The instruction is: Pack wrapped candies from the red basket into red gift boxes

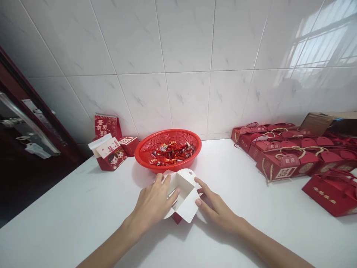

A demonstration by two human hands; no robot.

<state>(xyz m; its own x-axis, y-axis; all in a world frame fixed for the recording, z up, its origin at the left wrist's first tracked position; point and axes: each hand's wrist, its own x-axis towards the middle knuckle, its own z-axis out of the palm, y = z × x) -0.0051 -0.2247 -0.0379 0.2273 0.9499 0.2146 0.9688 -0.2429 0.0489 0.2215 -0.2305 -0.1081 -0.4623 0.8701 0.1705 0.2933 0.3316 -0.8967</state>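
Between my hands stands a small open paper gift box (184, 186), white inside and dark red outside, its flaps spread outward. My left hand (153, 201) holds it from the left, with the thumb over the rim into the opening and the other fingers at the far-left flap. From the right, my right hand (219, 208) steadies the box, the fingertips against the flaps on that side. Just behind it sits a red plastic basket (141, 158) with wrapped candies (173, 152) inside. The box's lower part is mostly hidden by its flaps.
Several red gift boxes (292, 158) with cord handles stand in rows at the right, near a brown cardboard box (320, 123). Another red box (329, 193) lies closer. Red boxes (108, 154) also stand at back left. A tiled wall (186, 96) bounds the white table (83, 212).
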